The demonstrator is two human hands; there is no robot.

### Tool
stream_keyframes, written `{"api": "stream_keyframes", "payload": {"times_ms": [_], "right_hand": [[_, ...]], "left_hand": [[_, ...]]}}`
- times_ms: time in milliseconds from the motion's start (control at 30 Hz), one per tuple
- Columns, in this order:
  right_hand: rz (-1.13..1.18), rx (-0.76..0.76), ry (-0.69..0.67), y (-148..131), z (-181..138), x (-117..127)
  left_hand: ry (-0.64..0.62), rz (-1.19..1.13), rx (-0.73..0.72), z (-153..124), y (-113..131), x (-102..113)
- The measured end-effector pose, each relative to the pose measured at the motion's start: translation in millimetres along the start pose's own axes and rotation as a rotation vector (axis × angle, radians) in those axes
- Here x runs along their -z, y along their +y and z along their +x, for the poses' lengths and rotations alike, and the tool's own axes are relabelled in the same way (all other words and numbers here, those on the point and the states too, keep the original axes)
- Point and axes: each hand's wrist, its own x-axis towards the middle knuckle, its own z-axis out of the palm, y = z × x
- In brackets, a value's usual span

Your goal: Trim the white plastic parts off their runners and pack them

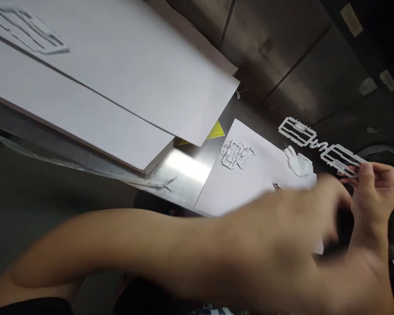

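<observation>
My right hand (376,192), at the far right, pinches one end of a white plastic moulded piece (343,159) between thumb and fingers. The piece consists of two slotted rectangular frames joined by a thin zigzag link, and it is held up off the surface. Large and close to the camera, my left hand (292,236) reaches across from the left toward my right wrist. Motion smears its fingers, and I see nothing clearly in them. Beyond it, small metal nippers (276,186) lie on a white sheet (213,192), partly covered by my left hand.
Several similar white plastic frames (236,154) are heaped on the sheet, near a crumpled white item (298,162). Large white boards (134,78) occupy the upper left, with another slotted frame (29,30) on them. Something yellow (216,130) shows beneath the boards on the metal table (184,168).
</observation>
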Motion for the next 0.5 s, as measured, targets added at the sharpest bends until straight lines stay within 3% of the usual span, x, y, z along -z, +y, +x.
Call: {"api": "stream_keyframes", "payload": {"times_ms": [67,133,267,367,500], "right_hand": [[0.116,-0.034,0.0,3,-13,-17],[0.205,-0.054,0.012,7,-28,-25],[0.317,-0.044,0.072,27,-47,-33],[0.386,-0.006,0.061,44,-58,-38],[0.431,-0.005,-0.045,47,-77,-31]], "left_hand": [[0.155,0.001,0.093,27,-31,17],[0.284,0.06,0.186,52,-62,19],[0.191,-0.069,0.348,85,-106,-2],[0.18,-0.236,0.302,92,-127,-19],[0.227,-0.246,0.308,86,-148,-29]]}}
